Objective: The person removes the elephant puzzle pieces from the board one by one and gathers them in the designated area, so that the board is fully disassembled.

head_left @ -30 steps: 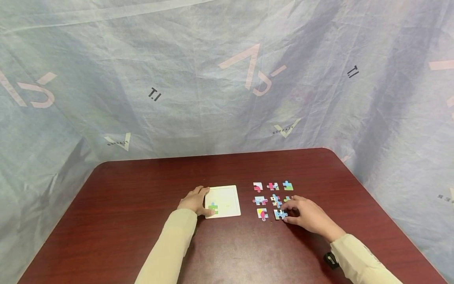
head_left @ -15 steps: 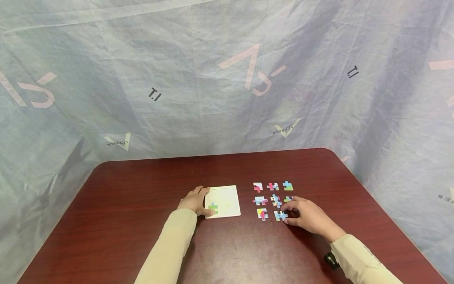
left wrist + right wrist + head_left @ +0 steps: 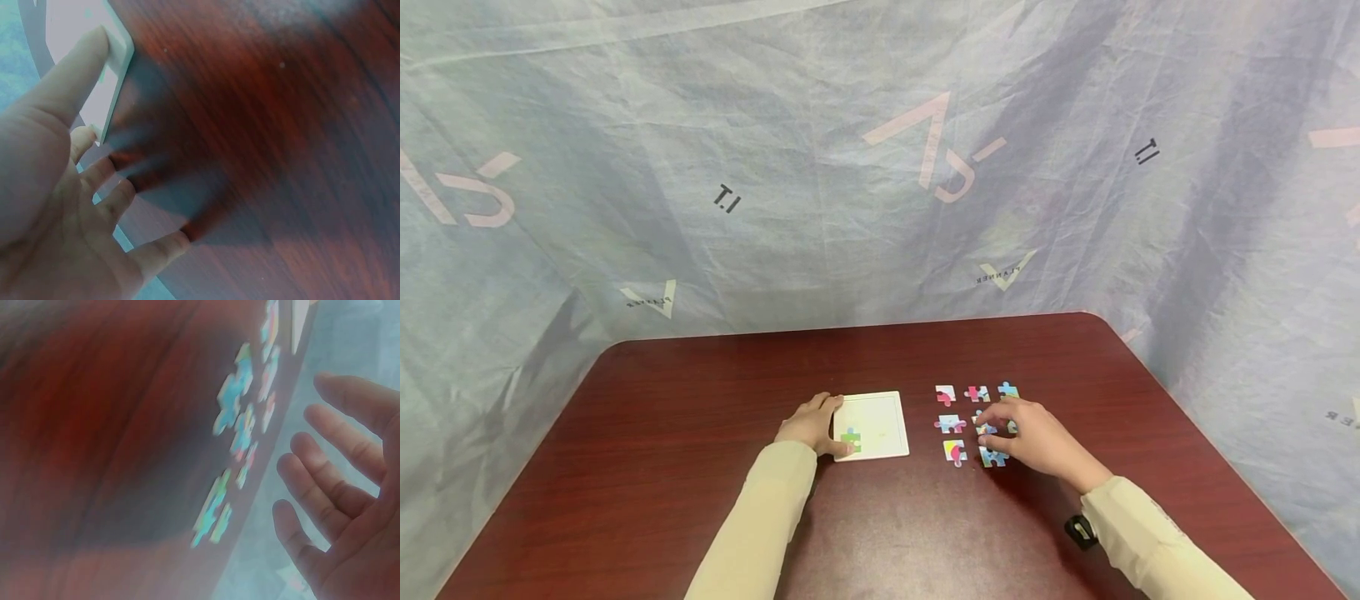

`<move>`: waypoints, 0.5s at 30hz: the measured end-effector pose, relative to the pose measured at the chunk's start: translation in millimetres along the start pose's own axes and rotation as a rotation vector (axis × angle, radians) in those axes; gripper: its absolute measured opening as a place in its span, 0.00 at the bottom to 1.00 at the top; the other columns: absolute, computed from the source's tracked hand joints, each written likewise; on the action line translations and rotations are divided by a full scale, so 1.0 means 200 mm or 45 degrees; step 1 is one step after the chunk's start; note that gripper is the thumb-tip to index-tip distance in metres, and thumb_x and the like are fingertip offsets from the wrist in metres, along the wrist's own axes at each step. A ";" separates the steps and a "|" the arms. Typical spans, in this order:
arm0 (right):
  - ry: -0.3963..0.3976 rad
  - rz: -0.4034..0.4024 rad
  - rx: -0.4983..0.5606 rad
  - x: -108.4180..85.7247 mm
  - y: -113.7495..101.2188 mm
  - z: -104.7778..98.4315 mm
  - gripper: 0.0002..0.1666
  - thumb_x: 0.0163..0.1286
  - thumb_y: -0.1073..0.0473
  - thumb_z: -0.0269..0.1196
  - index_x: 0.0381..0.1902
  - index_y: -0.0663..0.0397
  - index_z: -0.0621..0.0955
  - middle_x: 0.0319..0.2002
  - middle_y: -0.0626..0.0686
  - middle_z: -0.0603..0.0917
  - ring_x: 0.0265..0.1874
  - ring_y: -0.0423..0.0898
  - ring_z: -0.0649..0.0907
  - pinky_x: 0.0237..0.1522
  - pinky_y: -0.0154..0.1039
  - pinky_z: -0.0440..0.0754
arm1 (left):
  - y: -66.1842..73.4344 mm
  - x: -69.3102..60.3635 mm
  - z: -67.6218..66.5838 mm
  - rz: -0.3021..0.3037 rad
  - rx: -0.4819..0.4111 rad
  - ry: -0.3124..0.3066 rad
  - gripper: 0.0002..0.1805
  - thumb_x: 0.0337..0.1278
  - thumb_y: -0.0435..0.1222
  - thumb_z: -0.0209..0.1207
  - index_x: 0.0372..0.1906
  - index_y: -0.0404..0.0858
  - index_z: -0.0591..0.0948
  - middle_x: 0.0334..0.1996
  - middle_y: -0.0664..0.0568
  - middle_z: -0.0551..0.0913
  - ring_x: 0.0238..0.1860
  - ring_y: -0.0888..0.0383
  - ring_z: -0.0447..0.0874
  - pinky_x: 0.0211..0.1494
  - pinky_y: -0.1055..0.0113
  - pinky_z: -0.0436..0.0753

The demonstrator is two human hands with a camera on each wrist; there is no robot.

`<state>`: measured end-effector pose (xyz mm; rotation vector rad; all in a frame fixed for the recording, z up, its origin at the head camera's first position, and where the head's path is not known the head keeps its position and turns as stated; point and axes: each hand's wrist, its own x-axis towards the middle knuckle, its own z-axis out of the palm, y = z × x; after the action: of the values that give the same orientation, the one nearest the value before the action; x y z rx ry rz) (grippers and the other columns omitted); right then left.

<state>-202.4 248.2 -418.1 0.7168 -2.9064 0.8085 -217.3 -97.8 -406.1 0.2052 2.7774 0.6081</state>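
Observation:
My left hand rests at the left side of a square, cream puzzle tray. Its thumb lies on the tray's near left corner, beside a green puzzle piece lying inside; the index finger touches the far left corner. In the left wrist view the other fingers reach down to the table. Over the right side of the loose pieces hovers my right hand, holding nothing, its fingers loosely bent. Below its thumb lies a light blue puzzle piece; the hand partly hides the piece behind that one and a green one.
Several puzzle pieces lie in rough rows right of the tray, among them a pink and white piece, a blue one and a yellow and pink one. A printed cloth hangs behind the dark red table.
My right hand has let go of the light blue piece, risen and moved left and away from me. That piece has shifted slightly. The left hand and tray stay put.

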 end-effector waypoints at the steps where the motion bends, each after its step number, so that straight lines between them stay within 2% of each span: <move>1: -0.006 -0.012 0.009 0.01 -0.01 0.00 0.10 0.65 0.57 0.73 0.44 0.50 0.88 0.38 0.48 0.83 0.36 0.48 0.80 0.35 0.41 0.77 | 0.00 0.00 0.00 -0.003 -0.002 -0.002 0.44 0.56 0.40 0.74 0.76 0.36 0.66 0.75 0.37 0.62 0.74 0.36 0.60 0.70 0.32 0.62; 4: -0.008 -0.031 0.037 0.04 -0.04 0.02 0.10 0.65 0.58 0.73 0.44 0.52 0.88 0.37 0.49 0.82 0.34 0.49 0.79 0.33 0.39 0.76 | 0.00 0.00 0.00 -0.009 -0.007 -0.007 0.44 0.57 0.40 0.74 0.76 0.36 0.66 0.76 0.37 0.61 0.75 0.36 0.60 0.70 0.32 0.62; 10: -0.024 -0.021 0.083 0.09 -0.09 0.07 0.12 0.65 0.58 0.72 0.45 0.54 0.87 0.43 0.51 0.84 0.40 0.50 0.83 0.39 0.42 0.80 | 0.00 0.00 0.00 -0.011 -0.009 -0.009 0.45 0.57 0.40 0.74 0.76 0.36 0.66 0.76 0.37 0.61 0.75 0.36 0.59 0.70 0.32 0.62; 15: -0.052 -0.068 0.092 0.13 -0.14 0.12 0.11 0.65 0.59 0.72 0.44 0.55 0.88 0.39 0.50 0.84 0.34 0.45 0.81 0.35 0.38 0.78 | 0.00 0.01 0.00 -0.011 0.003 -0.020 0.45 0.57 0.41 0.73 0.77 0.36 0.65 0.76 0.37 0.60 0.75 0.35 0.59 0.70 0.32 0.61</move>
<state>-211.1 205.3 -421.0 0.8232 -2.8933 0.9082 -218.5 -97.8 -407.2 0.1977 2.7629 0.5990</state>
